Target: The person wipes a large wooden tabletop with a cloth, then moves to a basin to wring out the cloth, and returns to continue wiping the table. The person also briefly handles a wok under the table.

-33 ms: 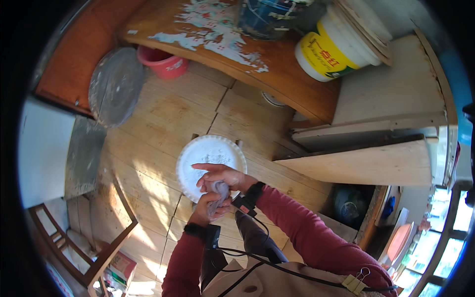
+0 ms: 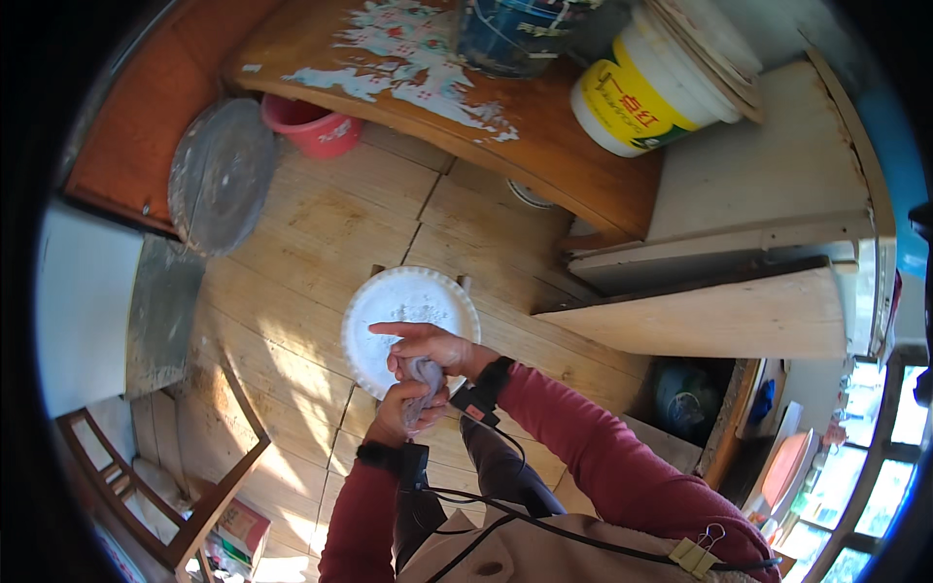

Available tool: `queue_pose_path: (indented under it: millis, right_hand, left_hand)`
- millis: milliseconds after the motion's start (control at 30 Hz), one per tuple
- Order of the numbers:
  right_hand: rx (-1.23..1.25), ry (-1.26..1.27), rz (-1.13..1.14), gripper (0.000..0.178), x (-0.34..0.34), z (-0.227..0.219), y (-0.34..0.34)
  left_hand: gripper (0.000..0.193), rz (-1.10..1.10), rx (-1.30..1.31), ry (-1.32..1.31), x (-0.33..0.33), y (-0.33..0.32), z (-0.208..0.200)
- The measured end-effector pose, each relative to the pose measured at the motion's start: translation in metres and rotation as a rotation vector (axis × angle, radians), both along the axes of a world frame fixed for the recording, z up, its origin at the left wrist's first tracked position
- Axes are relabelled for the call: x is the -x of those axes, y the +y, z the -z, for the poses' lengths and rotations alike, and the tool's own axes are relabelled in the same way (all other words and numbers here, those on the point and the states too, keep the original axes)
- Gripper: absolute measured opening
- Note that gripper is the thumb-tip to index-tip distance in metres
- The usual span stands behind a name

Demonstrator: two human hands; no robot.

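A wet greyish-lilac cloth (image 2: pixel 424 375) is bunched and twisted between my two hands. My left hand (image 2: pixel 398 410) is closed round its lower part, nearest my body. My right hand (image 2: pixel 430 348) grips the upper part, its index finger stretched out to the left. Both hands are over the near side of a round white basin (image 2: pixel 362 364) with a scalloped rim. Greyish patches like suds or wet marks show inside it. Short wooden ends, like those of a stool, stick out behind the basin.
A wooden table (image 2: pixel 573 185) with peeling covering carries a dark bucket (image 2: pixel 515 39) and a white-and-yellow bucket (image 2: pixel 622 107). Below are a red basin (image 2: pixel 316 131) and a grey round lid (image 2: pixel 222 180). A wooden chair (image 2: pixel 199 530) stands at left; cables (image 2: pixel 486 502) cross my lap.
The view has shifted slightly, so the basin and table sit a little further left. My hands still grip the twisted cloth, with the right index finger pointing out slightly straighter.
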State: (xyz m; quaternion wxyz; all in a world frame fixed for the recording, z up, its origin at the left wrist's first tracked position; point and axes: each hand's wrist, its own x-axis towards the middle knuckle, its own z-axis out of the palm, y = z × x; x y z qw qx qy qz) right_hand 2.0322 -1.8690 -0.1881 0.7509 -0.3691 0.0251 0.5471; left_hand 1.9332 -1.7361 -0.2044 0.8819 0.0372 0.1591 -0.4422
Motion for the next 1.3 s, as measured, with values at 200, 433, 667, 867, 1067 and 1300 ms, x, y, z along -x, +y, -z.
queue_pose_path:
  millis: [200, 433, 667, 867, 1067, 1300]
  right_hand:
    - [0.347, -0.099, 0.150, 0.029, 0.004, 0.008, 0.014]
    - [0.544, -0.041, 0.371, 0.016, 0.018, 0.041, 0.016]
    - [0.710, 0.054, 0.605, 0.013, 0.035, 0.069, 0.019]
    - [0.736, 0.184, 0.815, 0.016, 0.031, 0.081, 0.024]
    - [0.811, 0.164, 0.898, 0.015, 0.028, 0.089, 0.029]
    - [1.047, 0.090, 0.857, 0.019, 0.038, 0.107, 0.032]
  left_hand:
    - [0.023, 0.061, -0.503, 0.054, -0.004, -0.004, -0.001]
    - [0.011, 0.177, -0.933, -0.079, -0.001, -0.015, 0.020]
    - [0.022, 0.533, -1.789, -1.709, 0.006, -0.016, 0.048]
    - [0.041, 0.520, -1.913, -0.809, -0.010, -0.033, 0.030]
    - [0.038, 0.688, -2.016, -0.824, -0.022, -0.035, 0.007]
    - [0.040, 0.754, -1.941, -1.006, -0.018, -0.028, 0.022]
